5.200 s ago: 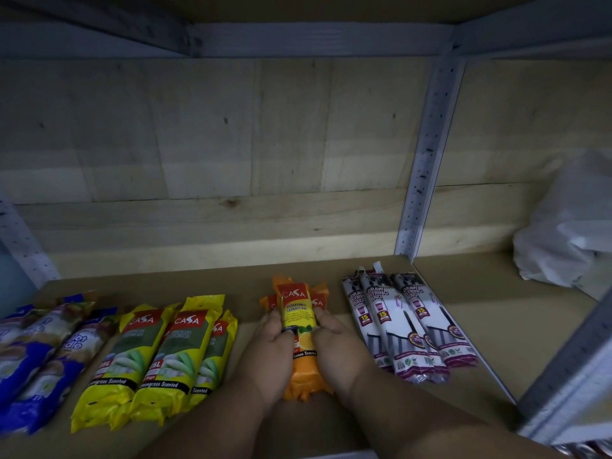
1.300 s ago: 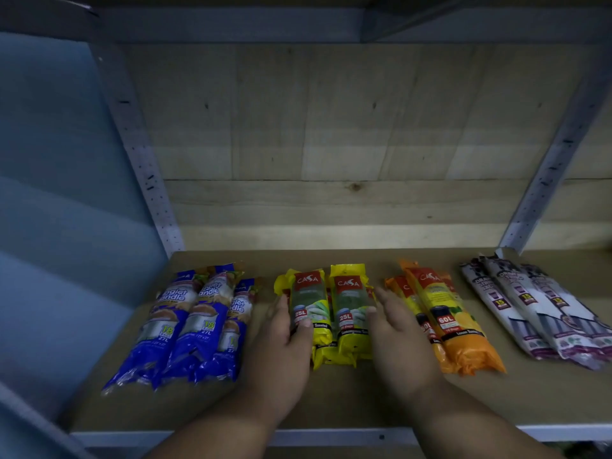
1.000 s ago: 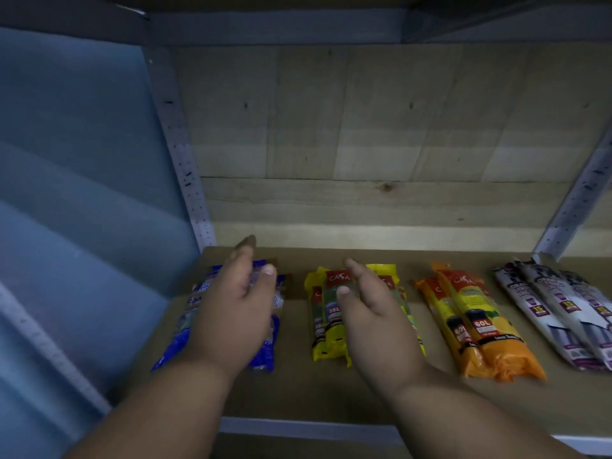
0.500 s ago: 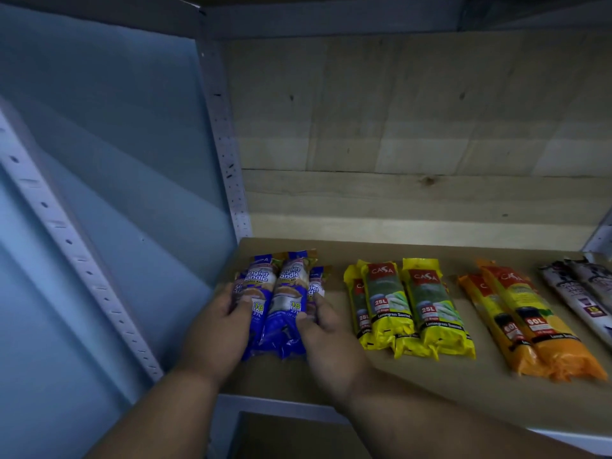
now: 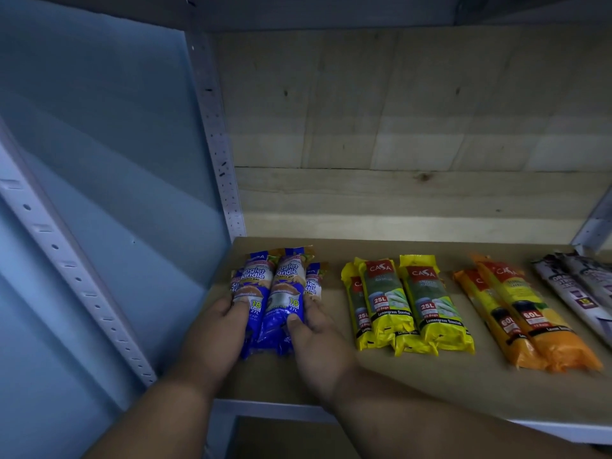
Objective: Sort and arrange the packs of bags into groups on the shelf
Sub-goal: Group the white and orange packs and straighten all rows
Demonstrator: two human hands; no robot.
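Two bare forearms enter from the bottom edge and reach onto the shelf board (image 5: 414, 376). Left hand (image 5: 217, 329) lies against the left flank of the blue packs (image 5: 281, 293), thumb across the face of the leftmost visible roll. Right hand (image 5: 318, 342) lies against the right flank, thumb tip pressed on the lower part of the middle roll. Both hands are cupped inward and squeeze the blue group between them; neither hand wraps fully around a single pack. The packs rest on the board, not lifted as far as can be seen.

Blue group: three rolls clearly visible, with an edge of a further one at the far left, all side by side and touching, long axes running front to back, at the left end of the shelf just beside the blue side panel (image 5: 116, 193). Labels read "Singlet Handle", "18 bags", "27L".

Right of the blue group, apart from it: yellow packs (image 5: 407, 303), three rolls touching, marked "CASA 25L". Further right, apart again: orange packs (image 5: 526, 316), two rolls touching, angled slightly, marked "60L". At the right frame edge: white-and-purple packs (image 5: 583, 289), partly cut off, count uncertain.

Front lip of the shelf is a pale metal rail (image 5: 265, 409). Perforated metal upright (image 5: 215, 134) stands at the rear left corner. Behind everything: pale wooden back wall (image 5: 397, 127).
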